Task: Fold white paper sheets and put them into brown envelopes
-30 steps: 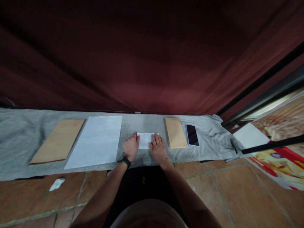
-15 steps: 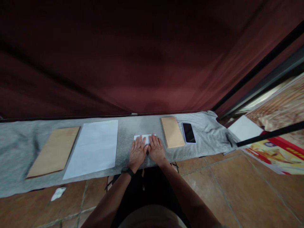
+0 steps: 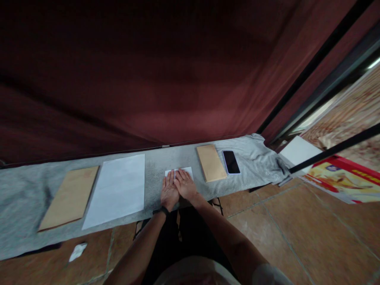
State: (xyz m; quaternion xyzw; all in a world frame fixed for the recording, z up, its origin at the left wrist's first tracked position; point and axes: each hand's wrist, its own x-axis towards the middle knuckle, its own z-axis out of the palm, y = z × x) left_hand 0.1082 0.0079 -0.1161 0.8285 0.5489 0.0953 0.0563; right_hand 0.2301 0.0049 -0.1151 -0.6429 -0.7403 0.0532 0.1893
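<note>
A small piece of white paper (image 3: 189, 170) lies on the grey cloth, mostly covered by my two hands. My left hand (image 3: 170, 192) rests flat on its left part, fingers stretched forward, a dark band at the wrist. Beside it, touching it, my right hand (image 3: 186, 185) lies palm down over the middle of the paper, fingers stretched out. Neither hand grips anything. To the left is a large white sheet (image 3: 117, 190); to the right, a small brown envelope (image 3: 211, 163).
A phone (image 3: 231, 162) lies right of the small envelope. At the far left is a larger brown envelope (image 3: 69, 198). The grey cloth (image 3: 156, 170) runs along a dark red curtain (image 3: 178, 99). A crumpled white tissue (image 3: 78, 252) is on the tiled floor.
My right hand has slid left across the small paper and now meets my left hand. My left hand stays on the paper. The whole view has tilted slightly.
</note>
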